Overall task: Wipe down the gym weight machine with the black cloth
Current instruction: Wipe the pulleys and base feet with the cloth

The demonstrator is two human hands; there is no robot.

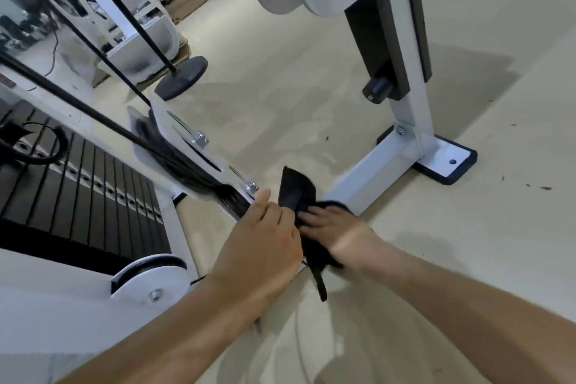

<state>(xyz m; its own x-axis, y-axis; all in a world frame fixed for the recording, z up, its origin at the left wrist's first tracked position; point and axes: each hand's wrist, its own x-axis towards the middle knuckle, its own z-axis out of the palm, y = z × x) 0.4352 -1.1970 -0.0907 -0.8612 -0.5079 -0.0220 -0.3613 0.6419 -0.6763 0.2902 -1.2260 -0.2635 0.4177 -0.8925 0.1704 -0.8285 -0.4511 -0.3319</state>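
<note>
The white gym weight machine [367,184] fills the view, with a black weight stack [93,196] at the left and a low white frame bar running to a bolted foot. The black cloth [296,193] is bunched between both hands at the joint of that low bar. My left hand [265,237] grips the cloth's left edge, thumb pointing toward a bolt. My right hand [333,227] lies on top of the cloth with fingers curled into it, blurred by motion. A strip of cloth hangs down below the hands.
A pulley bracket [187,140] with black cables rises to the left of the hands. An upright post with a black knob [378,89] stands behind on a footplate [448,162]. A round black base [182,76] sits on the beige floor. More machines stand at the far left.
</note>
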